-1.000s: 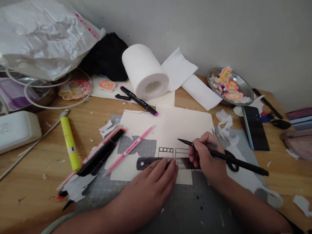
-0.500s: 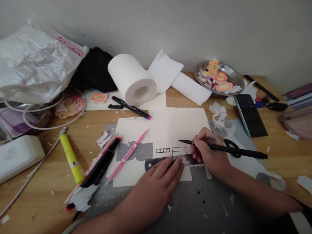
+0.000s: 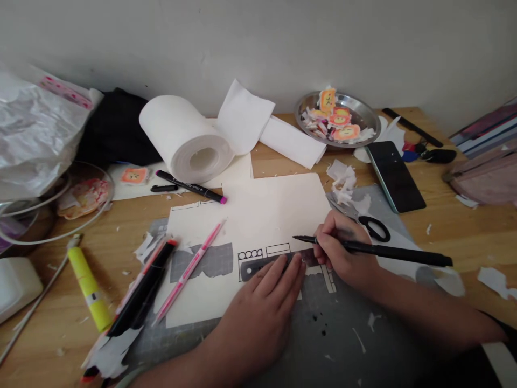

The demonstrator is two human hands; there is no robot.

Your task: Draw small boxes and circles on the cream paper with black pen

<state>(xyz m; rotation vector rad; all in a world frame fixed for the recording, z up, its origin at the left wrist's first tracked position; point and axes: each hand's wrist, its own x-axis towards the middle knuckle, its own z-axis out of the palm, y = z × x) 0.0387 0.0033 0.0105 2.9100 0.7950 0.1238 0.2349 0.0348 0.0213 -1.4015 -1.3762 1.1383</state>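
Observation:
My left hand (image 3: 269, 302) lies with flat fingers on a dark metal ruler (image 3: 256, 268), pressing it against a cream sheet of paper (image 3: 278, 210). In my right hand (image 3: 343, 245) a long black brush pen (image 3: 396, 253) is pinched; its tip hovers above the paper, apparently not touching it. Small black-outlined boxes show just above the ruler, one with a row of circles (image 3: 250, 254). Part of the ruler is hidden under my left fingers. Black-handled scissors (image 3: 375, 229) lie beyond my right hand.
A grey cutting mat (image 3: 343, 339) lies underneath. Leftward are a pink pen (image 3: 191, 269), black markers (image 3: 145, 285) and a yellow highlighter (image 3: 89, 291). Behind stand a tissue roll (image 3: 177, 129) and a metal plate (image 3: 367, 116) of paper cutouts. A phone (image 3: 396, 175) is at right.
The view has turned right, so the desk things appear further left. Both hands and the ruler have slid right relative to the paper. The brush pen stays in my right hand.

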